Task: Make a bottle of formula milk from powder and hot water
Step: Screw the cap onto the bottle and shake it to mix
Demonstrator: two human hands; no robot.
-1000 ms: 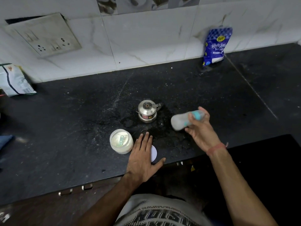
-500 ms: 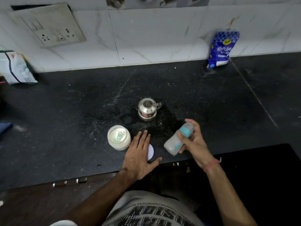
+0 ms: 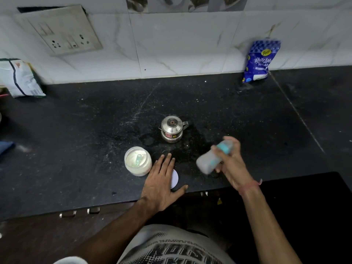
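Observation:
My right hand (image 3: 231, 164) grips a baby bottle (image 3: 211, 159) with a teal collar, tilted with its base toward me and blurred by motion, held above the black counter (image 3: 76, 149). Flat on the counter lies my left hand (image 3: 162, 180), fingers spread, partly covering a white round lid (image 3: 174, 179). Just left of it stands an open jar of white powder (image 3: 138, 163) with a pale scoop inside. A small steel kettle (image 3: 172, 129) with its lid on sits behind both hands.
A blue sugar packet (image 3: 260, 60) leans on the tiled wall at the back right. A white packet (image 3: 19, 79) lies at the far left, under a wall socket plate (image 3: 61, 29). The counter's front edge runs under my left wrist.
The bottle has swung in my right hand, from lying sideways, down toward me, and back up to the right. My left hand stayed flat on the lid.

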